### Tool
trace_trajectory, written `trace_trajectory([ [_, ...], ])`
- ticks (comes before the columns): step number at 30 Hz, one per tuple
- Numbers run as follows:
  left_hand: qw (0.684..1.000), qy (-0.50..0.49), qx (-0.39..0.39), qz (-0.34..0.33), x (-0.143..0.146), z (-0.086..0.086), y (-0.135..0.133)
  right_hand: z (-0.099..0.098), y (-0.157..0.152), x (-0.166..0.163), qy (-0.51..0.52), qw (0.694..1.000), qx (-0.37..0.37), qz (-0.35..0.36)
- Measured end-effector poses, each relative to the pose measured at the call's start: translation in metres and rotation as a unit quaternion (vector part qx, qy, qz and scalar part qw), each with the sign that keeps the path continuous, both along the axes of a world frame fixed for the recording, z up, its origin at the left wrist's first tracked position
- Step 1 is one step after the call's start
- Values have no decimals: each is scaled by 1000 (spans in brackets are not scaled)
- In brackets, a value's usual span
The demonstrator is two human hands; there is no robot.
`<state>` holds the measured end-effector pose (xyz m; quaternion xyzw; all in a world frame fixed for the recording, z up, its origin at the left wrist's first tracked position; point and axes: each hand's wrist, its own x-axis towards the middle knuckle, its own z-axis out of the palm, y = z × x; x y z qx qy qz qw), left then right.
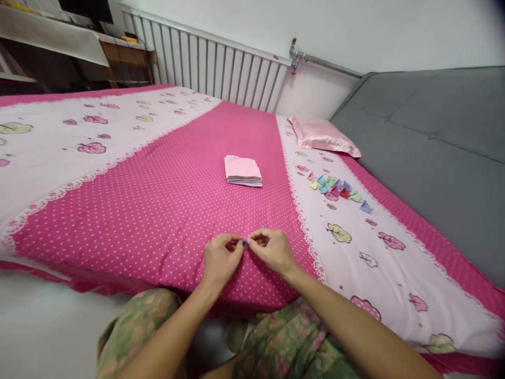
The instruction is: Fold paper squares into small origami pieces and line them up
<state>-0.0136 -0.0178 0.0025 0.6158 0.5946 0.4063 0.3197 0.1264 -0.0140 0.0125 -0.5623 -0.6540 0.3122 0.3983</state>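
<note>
Bare forearms (169,331) extend over green, floral-patterned cloth (292,342) covering the person's legs at the bed edge. Left hand (221,258) and right hand (274,250) nearly meet; thumb and fingertips of each pinch one tiny purple folded piece (245,244), mostly hidden by fingers. It sits between them, just above a deep-pink, white-dotted bedspread (165,195) with pale printed bands. Beyond the hands: neat stack of square, pink-topped paper sheets (243,168), lower edges multicoloured. Right, on the pale band: cluster of small multicoloured folded shapes (335,191). Farther back, shiny pink pillow (321,135) near grey padded headboard (426,126).
</note>
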Motion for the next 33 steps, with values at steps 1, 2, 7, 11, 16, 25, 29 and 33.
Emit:
trace_trajectory([
  [1, 1000, 1, -9, 4, 0, 1, 0, 1, 0, 0, 0, 1000, -2, -2],
  [2, 1000, 2, -16, 6, -1, 2, 0, 1, 0, 1, -1, 1000, -5, -4],
  [7, 999, 10, -32, 14, -2, 2, 1, 3, 0, 5, -35, 999, -15, -14],
  [11, 1000, 13, -15, 8, -4, -1, 3, 4, 0, 5, -78, 996, -19, -35],
  [16, 999, 24, -20, 9, -6, -3, 5, 6, 0, 6, -111, 991, -31, -61],
  [25, 992, 113, 52, -24, -9, -2, 3, 5, 1, 7, -89, 995, -29, -32],
  [29, 982, 166, 73, -51, -7, 2, 0, 5, 0, 5, -114, 993, -14, -6],
  [33, 972, 212, 71, -71, -7, 2, -2, 5, -3, 3, -168, 986, 12, -2],
])
